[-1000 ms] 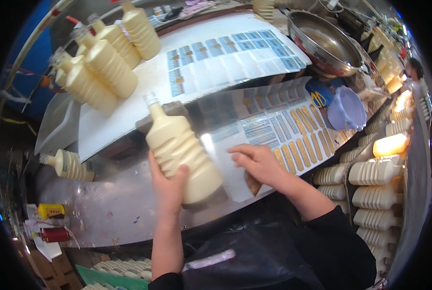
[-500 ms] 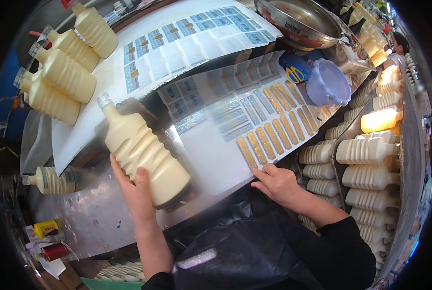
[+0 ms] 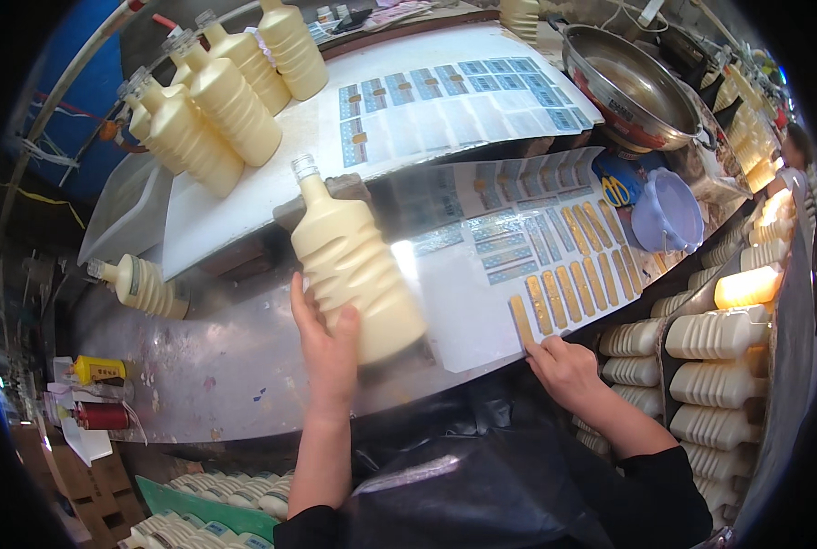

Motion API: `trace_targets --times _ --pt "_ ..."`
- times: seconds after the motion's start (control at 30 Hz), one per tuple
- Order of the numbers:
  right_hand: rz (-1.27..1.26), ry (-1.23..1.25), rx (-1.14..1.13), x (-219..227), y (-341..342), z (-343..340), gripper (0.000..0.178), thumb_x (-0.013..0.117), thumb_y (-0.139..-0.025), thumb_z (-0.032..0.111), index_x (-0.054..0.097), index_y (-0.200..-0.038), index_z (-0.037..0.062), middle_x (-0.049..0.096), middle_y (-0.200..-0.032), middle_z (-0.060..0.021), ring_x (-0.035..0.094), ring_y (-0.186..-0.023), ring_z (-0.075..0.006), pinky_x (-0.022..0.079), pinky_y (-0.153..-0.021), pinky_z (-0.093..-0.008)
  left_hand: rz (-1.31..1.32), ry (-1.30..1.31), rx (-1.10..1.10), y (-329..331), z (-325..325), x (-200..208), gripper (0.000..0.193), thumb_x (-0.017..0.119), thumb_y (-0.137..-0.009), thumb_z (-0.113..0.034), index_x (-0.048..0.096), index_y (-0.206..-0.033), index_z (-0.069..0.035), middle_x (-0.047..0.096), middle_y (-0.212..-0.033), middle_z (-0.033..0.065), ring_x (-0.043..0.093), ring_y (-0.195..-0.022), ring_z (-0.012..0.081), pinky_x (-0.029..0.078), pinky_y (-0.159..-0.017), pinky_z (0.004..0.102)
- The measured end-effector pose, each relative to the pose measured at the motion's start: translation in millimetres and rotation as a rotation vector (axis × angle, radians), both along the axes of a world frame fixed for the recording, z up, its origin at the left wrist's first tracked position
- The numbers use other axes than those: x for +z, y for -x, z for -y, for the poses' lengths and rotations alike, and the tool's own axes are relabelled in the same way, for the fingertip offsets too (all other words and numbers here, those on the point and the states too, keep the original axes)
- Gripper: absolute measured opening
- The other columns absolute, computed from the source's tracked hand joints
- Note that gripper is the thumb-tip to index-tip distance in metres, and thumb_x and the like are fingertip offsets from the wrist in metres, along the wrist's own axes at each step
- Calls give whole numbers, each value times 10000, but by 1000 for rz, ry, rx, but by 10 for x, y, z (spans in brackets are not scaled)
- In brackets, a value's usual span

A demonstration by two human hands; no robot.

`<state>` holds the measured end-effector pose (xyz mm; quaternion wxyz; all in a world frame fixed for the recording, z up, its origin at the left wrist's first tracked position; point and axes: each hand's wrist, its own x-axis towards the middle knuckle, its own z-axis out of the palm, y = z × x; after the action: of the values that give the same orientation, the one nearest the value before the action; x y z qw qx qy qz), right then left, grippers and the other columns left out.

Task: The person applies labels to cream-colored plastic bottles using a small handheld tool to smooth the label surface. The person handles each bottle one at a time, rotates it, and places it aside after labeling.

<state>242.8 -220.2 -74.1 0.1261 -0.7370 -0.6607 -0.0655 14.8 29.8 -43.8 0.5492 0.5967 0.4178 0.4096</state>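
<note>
My left hand (image 3: 324, 340) is wrapped round the lower side of a cream-coloured ribbed bottle (image 3: 354, 265), which leans with its clear, uncapped neck pointing away from me. My right hand (image 3: 564, 368) is closed at the near edge of a white sheet (image 3: 463, 339), its thumb and fingertips pinching the lower end of a narrow gold label strip (image 3: 520, 318). That strip is the leftmost of several gold strips (image 3: 590, 284) laid in two rows. Blue-and-white labels (image 3: 509, 242) lie on the same sheet beyond them.
More cream bottles (image 3: 235, 105) stand on a white board (image 3: 244, 206) at the far left, with one bottle (image 3: 148, 285) lying below it. A metal basin (image 3: 637, 87), a purple bucket (image 3: 666, 215) and yellow-handled scissors (image 3: 615, 189) are far right. Stacked bottles (image 3: 715, 382) line the right.
The view has swung, so the bench things sit further right. My right fingers, earlier touching the end of the leftmost gold strip, now pinch it. My left hand still holds the bottle.
</note>
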Motion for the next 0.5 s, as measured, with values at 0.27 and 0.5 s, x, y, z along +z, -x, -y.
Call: trace_targets --times 0.27,0.5 --pt "-1021 104 -252 192 11 -345 169 750 -869 149 749 -851 -19 632 -761 -65 655 -713 -184 498 -624 -311 -384 -983 -125 -1 391 166 418 817 -759 -195 658 -1124 -66 573 -1205 160 564 -1101 332 429 -973 430" --pt "-1382 12 -173 657 331 -839 164 648 -979 51 754 -1066 -38 641 -830 -28 571 -783 -81 447 -694 -247 -593 -1033 -303 -483 535 388 303 826 -656 -210 646 -875 -103 587 -967 91 574 -890 303 444 -791 419"
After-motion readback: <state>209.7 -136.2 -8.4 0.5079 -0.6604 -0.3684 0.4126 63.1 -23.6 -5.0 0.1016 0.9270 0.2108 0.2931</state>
